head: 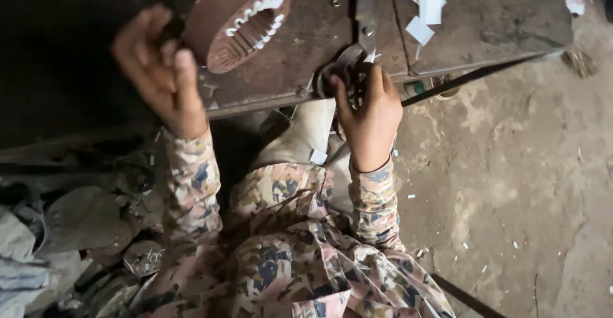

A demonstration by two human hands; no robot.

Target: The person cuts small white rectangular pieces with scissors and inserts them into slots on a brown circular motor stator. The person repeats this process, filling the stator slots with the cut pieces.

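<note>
My left hand [159, 69] grips the near edge of a rusty-brown slotted metal ring [237, 19], tilted on its side, with white paper strips lining several of its inner slots. My right hand [369, 113] is closed on the loop handles of large metal scissors [365, 18], whose blades run away from me along the low brown metal bench [306, 43]. Both arms wear camouflage-patterned sleeves. What lies between the scissor blades is not visible.
Small white paper pieces [426, 5] lie on the bench at the back right. A pale sack [306, 133] sits under the bench edge. Scrap metal and rags [76, 228] pile up at the left. Dusty concrete floor [523, 184] with paper bits spreads to the right.
</note>
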